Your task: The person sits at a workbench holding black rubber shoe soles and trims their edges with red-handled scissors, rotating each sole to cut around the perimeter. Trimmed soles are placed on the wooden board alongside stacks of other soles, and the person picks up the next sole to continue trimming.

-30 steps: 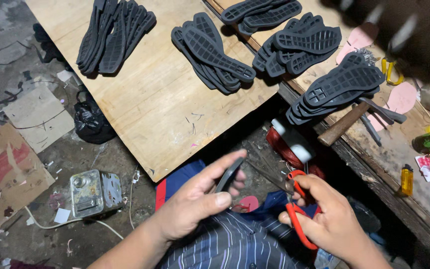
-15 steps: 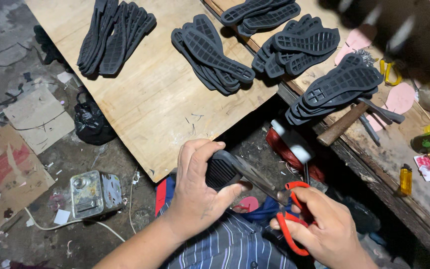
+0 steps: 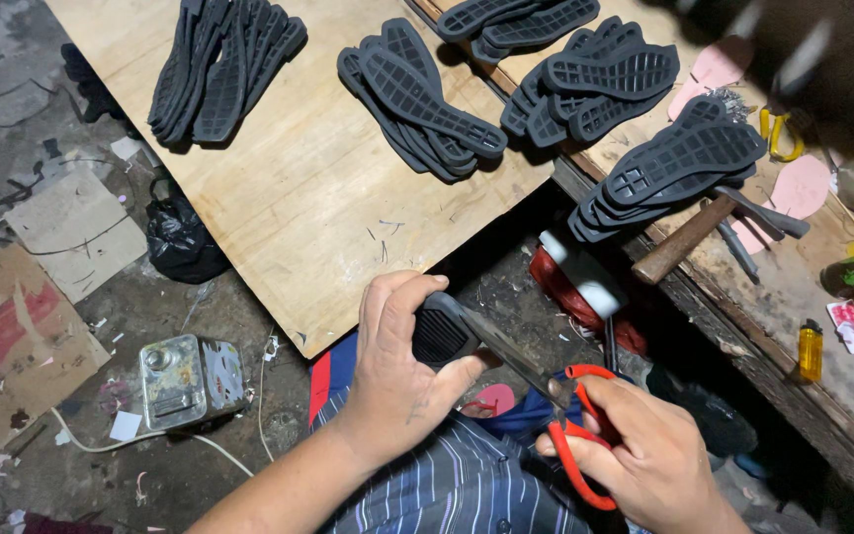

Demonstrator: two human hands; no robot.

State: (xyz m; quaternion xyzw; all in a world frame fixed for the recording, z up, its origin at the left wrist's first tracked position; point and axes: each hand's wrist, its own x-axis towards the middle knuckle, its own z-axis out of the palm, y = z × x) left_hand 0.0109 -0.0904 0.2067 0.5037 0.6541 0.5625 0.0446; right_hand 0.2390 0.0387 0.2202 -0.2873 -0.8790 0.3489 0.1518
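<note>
Here, a black shoe sole [image 3: 447,334] is clasped in the left hand [image 3: 397,381]'s closed grip, while red-handled scissors [image 3: 577,425] are gripped shut-fisted by the right hand [image 3: 649,460], near the table [image 3: 298,198].

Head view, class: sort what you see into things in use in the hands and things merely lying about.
In use:
left hand gripping a black sole;
right hand working red-handled scissors at the sole's edge.

Lying about:
stacked soles on the plywood board;
hammer;
yellow lighter;
metal box on the floor.
</note>
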